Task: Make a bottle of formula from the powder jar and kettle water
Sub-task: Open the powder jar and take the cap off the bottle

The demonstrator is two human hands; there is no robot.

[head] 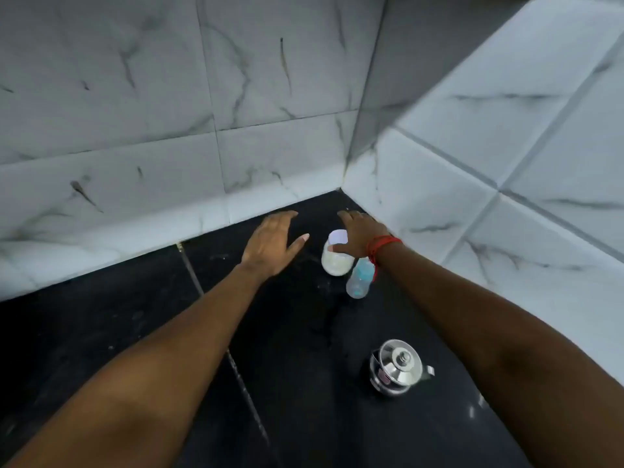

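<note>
- Nothing is gripped yet: the right hand (359, 233) is spread over the powder jar (335, 255), thumb near its lid, though actual contact cannot be told.
- Fingers of the left hand (271, 243) are held loose and apart beside the jar, probably to steady it.
- Just beside the jar, the bottle (359, 280) is partly hidden under the right wrist (a red thread is tied there).
- Nearer the camera, the kettle (398, 366) is kept well apart, lid on.
- Everything is set on a black counter (135, 332), tucked into a corner of marbled wall tiles (270, 79).

Powder jar (334, 256) in counter (101, 349) corner; bottle (360, 278) beside it; kettle (398, 368) nearer.
</note>
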